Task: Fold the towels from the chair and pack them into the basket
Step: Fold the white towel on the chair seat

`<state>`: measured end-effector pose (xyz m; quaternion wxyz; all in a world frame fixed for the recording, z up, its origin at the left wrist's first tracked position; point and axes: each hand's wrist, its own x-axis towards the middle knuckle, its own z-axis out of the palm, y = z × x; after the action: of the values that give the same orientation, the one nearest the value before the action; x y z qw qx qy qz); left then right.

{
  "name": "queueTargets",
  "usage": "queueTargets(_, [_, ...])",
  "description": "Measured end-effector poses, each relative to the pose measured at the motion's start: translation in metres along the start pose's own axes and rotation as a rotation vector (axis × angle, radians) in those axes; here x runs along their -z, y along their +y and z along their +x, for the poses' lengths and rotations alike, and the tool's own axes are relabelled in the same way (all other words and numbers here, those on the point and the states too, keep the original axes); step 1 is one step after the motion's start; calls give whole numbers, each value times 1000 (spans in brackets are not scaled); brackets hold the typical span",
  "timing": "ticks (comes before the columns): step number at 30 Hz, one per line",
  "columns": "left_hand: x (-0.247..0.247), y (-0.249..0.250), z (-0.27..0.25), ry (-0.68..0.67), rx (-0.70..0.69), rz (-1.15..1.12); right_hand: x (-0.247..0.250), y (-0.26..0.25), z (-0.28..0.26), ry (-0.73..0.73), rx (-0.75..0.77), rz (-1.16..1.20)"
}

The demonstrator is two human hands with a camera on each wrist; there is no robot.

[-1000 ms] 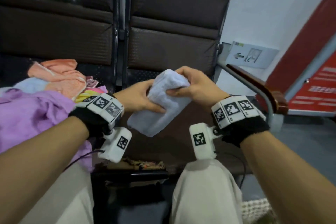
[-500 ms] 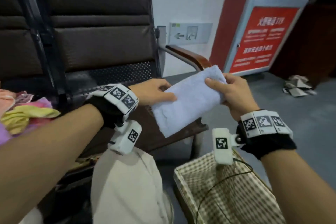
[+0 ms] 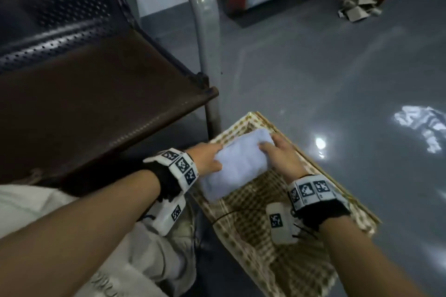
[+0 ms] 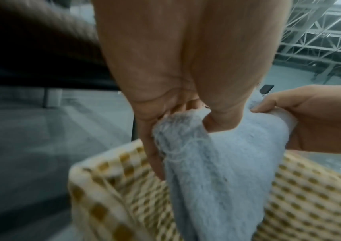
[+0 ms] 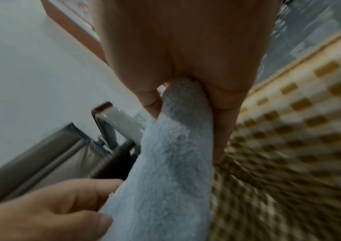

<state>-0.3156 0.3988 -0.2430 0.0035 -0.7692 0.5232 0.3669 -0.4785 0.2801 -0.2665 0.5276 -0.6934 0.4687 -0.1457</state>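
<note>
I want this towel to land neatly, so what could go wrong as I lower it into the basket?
1. The folded light blue towel is held only at its edges by the left hand and right hand; its lower end hangs free and may unfold on release.
2. The towel sits tilted over the checked basket, so it could land askew.
3. A wrist cable trails into the basket and might get trapped underneath.
</note>
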Motion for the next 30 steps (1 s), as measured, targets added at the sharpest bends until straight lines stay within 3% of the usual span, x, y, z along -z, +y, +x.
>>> queueTargets(4, [-35,-3,13,-100,5,47,-19,32,14,-177,-8,-269])
queueTargets(9, [-40,-13,22,-145,57,85,-42,45,34,-203,-111,-360])
queueTargets(13, [-33,-17,13,-68,33,53,-51,51,36,-264,-231,-597])
queueTargets(16, [-23,-26,-2,40,38,-36,-51,41,31,-241,-230,-620])
queueTargets(22, [22,-50,-47,200,60,-97,-58,-49,13,-264,118,-599])
queueTargets(30, [132,-99,-166,668,108,-257,-113,-224,-20,-355,578,-764])
